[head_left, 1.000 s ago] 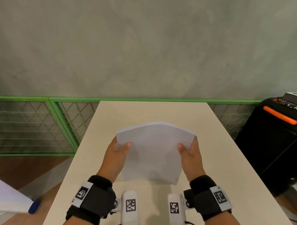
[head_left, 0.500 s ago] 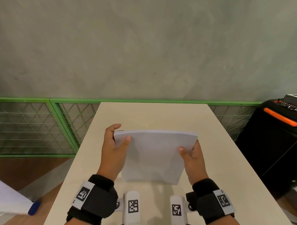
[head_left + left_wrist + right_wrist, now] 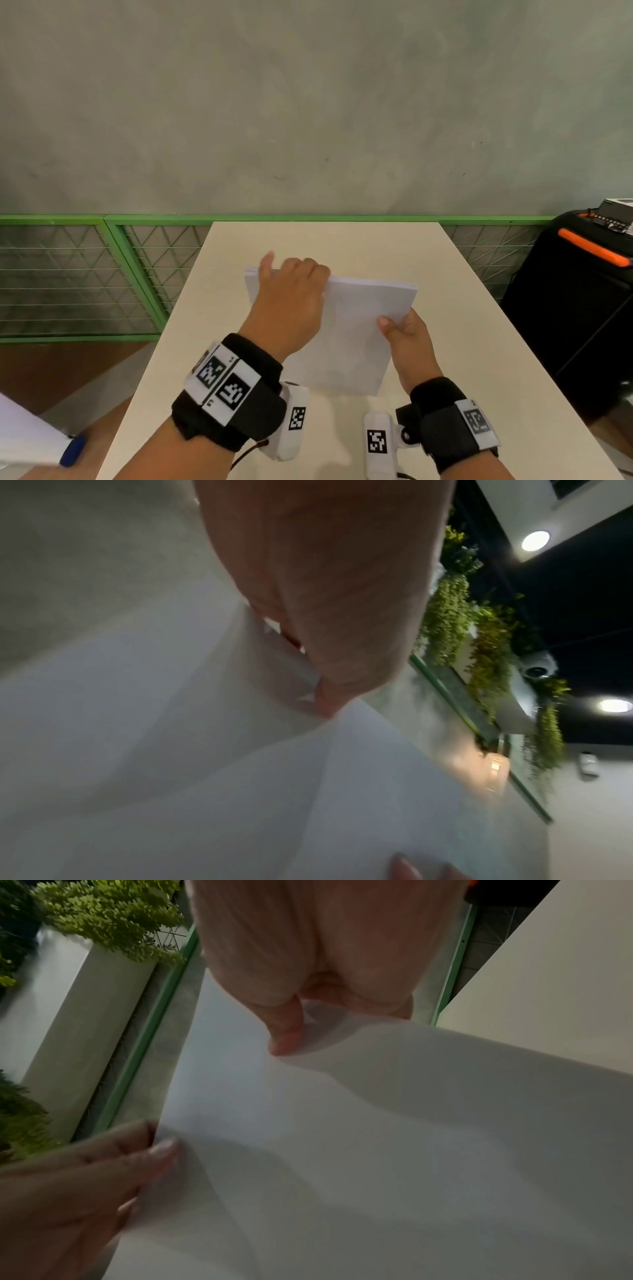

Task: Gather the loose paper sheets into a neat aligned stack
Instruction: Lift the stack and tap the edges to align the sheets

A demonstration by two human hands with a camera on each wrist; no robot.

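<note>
A stack of white paper sheets (image 3: 359, 329) stands tilted on its lower edge on the beige table (image 3: 472, 349). My left hand (image 3: 294, 277) reaches over the stack's top left edge, its fingers curled over that edge. My right hand (image 3: 394, 323) grips the right side edge, thumb on the near face and fingers hidden behind. The left wrist view shows the palm (image 3: 325, 588) close against the paper (image 3: 240, 777). In the right wrist view the thumb (image 3: 287, 1034) presses on the sheets (image 3: 377, 1137), and the left hand (image 3: 85, 1177) pinches the far corner.
A green mesh fence (image 3: 102, 274) runs behind and left of the table, under a grey wall. A black case with an orange handle (image 3: 589, 308) stands at the right. A white object with a blue tip (image 3: 72, 448) shows at the lower left.
My left hand has left the stack's left side edge and moved up over its top edge. The stack has tipped a little to the right. The right hand keeps its grip.
</note>
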